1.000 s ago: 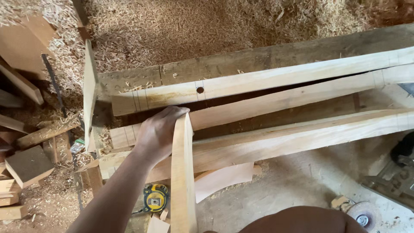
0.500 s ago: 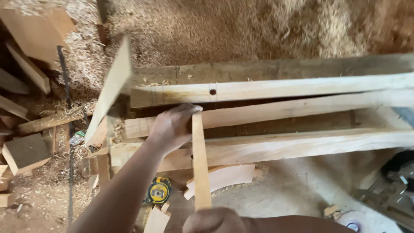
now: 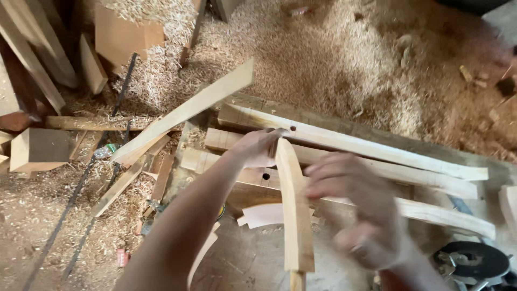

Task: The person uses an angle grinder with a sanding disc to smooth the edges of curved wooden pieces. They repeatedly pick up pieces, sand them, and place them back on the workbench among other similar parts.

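Since the earlier frame our right hand has come into view, blurred, just right of the curved wooden piece; whether its grip is open or closed we cannot tell. Our left hand has its grip closed on the top end of that piece, which stands nearly upright over the long shaped rails lying on the desk. Left of the piece, a loose plank leans over sawdust.

Curved wooden piece is placed across long slats on worktop; offcuts are scattered left, sawdust is piled behind.
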